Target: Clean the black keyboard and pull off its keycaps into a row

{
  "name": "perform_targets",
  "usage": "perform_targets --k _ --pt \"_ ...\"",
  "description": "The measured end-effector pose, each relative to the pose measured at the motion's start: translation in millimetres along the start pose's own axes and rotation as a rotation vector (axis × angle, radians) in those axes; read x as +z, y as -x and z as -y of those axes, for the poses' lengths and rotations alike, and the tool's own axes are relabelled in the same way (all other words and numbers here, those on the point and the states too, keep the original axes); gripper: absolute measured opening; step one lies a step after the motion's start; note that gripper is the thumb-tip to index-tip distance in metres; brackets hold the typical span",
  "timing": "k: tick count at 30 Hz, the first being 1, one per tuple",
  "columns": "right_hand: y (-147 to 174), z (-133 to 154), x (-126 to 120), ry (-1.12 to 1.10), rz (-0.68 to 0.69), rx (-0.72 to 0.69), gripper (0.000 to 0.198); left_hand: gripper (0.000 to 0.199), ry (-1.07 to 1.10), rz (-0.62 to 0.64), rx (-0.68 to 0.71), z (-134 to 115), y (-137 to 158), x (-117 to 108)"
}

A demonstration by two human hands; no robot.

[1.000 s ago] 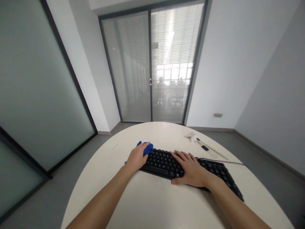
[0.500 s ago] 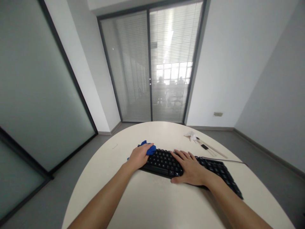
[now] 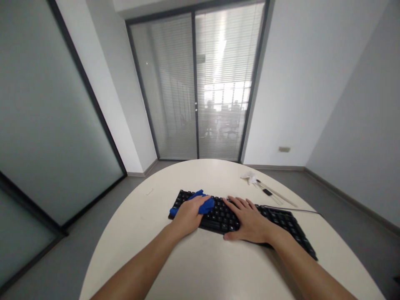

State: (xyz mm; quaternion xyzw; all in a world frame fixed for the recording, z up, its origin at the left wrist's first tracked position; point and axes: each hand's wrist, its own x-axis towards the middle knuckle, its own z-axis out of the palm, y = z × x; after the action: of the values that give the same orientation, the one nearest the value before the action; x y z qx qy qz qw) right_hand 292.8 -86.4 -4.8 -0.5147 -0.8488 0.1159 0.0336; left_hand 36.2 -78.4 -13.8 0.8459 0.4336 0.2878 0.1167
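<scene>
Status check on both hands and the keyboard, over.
Left hand holding blue cloth on black keyboard. Right hand spread on it. Crumpled white item beyond, not touching keyboard.

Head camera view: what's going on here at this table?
The left hand holds a bunched blue cloth against the keys of a black keyboard, towards its left end. The right hand lies spread over the keyboard right of its middle, thumb at the near edge. The keyboard lies slantwise on a pale round table. Beyond its right part are a cable, a crumpled white item and a few thin items too small to identify.
</scene>
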Motion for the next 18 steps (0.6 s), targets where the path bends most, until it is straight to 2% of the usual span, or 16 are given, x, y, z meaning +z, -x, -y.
perform_targets --k 8,15,18 --pt "-0.5 -1.4 2.0 -0.001 -0.013 -0.006 0.124 0.066 0.059 -0.005 0.025 -15.8 8.0 9.6" --pt "0.2 1.7 -1.7 0.020 0.018 0.012 0.124 0.057 0.084 0.084 0.131 -25.4 9.2 9.1" --pt "-0.1 1.0 -0.9 0.013 0.006 0.007 0.124 0.059 0.079 0.044 0.123 -24.3 8.4 9.0"
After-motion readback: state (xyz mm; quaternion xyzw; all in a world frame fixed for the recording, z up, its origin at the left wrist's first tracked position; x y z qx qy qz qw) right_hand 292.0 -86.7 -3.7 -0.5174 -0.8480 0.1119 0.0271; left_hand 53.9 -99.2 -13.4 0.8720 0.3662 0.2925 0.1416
